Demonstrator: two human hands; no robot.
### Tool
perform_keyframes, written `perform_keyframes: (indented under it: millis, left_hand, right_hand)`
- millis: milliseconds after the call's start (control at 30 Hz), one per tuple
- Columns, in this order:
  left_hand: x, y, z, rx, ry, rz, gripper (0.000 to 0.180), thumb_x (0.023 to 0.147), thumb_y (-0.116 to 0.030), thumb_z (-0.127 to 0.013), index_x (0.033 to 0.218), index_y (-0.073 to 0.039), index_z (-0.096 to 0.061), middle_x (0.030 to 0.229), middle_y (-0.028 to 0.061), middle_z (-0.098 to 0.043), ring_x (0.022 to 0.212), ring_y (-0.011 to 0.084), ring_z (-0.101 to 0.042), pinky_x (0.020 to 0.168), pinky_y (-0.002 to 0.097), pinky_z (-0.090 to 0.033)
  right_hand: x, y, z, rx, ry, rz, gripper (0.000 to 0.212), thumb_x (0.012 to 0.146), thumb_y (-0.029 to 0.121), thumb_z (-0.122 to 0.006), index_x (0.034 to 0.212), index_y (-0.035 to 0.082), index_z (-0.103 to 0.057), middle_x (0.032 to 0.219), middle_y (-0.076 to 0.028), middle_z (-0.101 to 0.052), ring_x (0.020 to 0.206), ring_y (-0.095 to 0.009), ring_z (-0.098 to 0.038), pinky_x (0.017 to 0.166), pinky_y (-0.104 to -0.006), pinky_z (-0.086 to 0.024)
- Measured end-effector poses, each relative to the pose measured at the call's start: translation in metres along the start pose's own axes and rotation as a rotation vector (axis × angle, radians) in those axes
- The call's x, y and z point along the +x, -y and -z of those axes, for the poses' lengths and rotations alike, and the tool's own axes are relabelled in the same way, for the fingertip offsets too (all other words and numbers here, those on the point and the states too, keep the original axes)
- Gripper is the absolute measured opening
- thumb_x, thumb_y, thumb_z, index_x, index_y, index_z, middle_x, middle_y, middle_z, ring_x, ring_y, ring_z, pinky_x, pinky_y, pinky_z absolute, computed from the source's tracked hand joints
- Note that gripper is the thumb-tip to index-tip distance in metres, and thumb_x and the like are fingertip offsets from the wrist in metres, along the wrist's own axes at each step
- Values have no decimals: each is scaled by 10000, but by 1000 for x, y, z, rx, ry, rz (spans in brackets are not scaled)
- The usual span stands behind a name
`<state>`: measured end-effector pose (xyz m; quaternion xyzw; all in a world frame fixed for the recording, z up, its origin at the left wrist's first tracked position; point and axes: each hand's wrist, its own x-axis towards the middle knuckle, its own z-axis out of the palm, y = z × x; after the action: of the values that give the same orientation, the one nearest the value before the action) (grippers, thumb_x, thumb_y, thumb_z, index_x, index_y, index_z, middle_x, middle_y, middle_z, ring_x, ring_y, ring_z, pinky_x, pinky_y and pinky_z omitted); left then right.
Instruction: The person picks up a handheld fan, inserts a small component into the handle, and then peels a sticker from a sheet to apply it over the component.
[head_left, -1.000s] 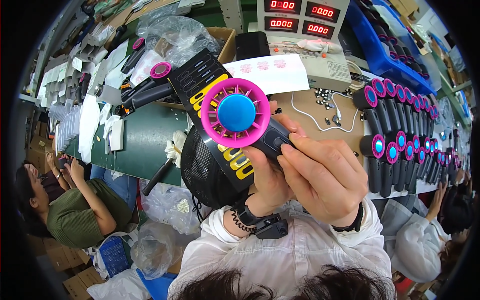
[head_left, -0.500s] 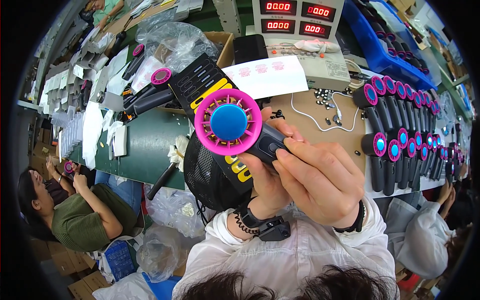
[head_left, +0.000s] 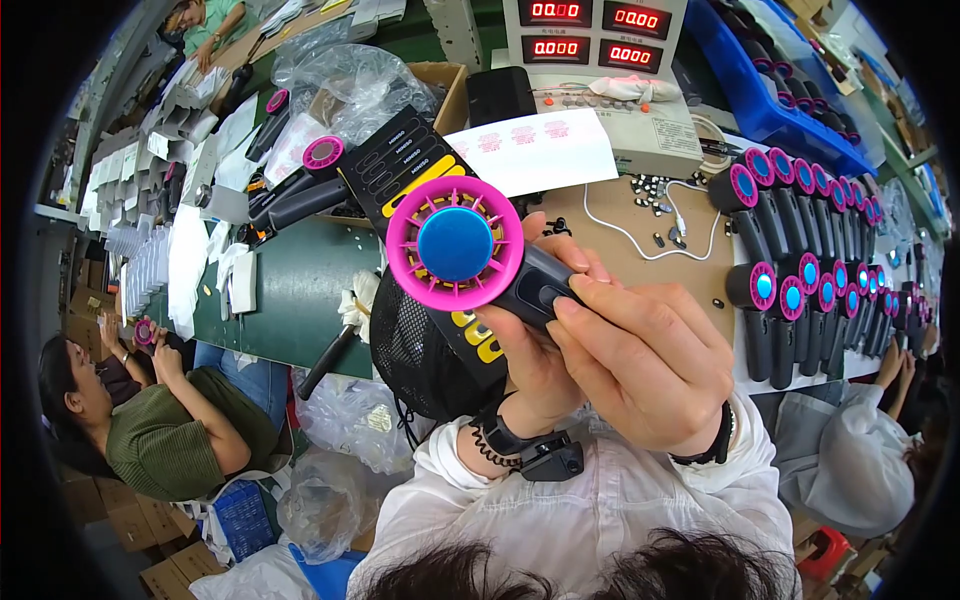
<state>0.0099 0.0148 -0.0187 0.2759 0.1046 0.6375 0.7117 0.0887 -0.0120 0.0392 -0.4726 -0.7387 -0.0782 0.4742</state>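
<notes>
Between my two hands is a handheld fan [head_left: 455,243] with a pink ribbed ring, a blue round centre and a dark grey handle. My left hand [head_left: 535,370] grips the handle from below, its fingertips showing beyond the far side. Fingers and thumb of my right hand [head_left: 650,350] press on the handle near its button, partly hiding it. Behind the fan lie a black and yellow printed card sheet [head_left: 400,160] and a black mesh bag [head_left: 420,350].
Rows of similar fans [head_left: 790,290] stand at the right, below a blue crate [head_left: 780,110]. A meter box [head_left: 640,130] with red displays stands at the back, a white cable [head_left: 640,255] before it. Another person [head_left: 180,430] sits at the left, holding a fan.
My hands and the fan stay almost still. The person at the left has shifted the fan and hands slightly; the person at the right has moved a little.
</notes>
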Motion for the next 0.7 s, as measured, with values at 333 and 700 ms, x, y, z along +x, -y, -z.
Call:
perform_keyframes:
  millis: [333, 700]
  left_hand:
    - [-2, 1, 2, 40, 13, 13, 827, 827, -718, -399, 1360, -93, -302, 1020, 65, -476, 901, 164, -476, 817, 319, -436]
    - [-2, -3, -3, -17, -2, 10, 841, 805, -738, -406, 1326, -84, -319, 993, 61, -475, 899, 162, -476, 815, 321, -435]
  right_hand:
    - [0, 1, -1, -7, -6, 15, 257, 630, 13, -771, 878, 5, -703, 942, -114, -667, 722, -216, -619, 619, -274, -512]
    - [0, 2, -2, -29, -5, 62, 230, 644, 17, -754, 862, -15, -690, 933, -114, -659, 743, -220, -629, 630, -277, -517]
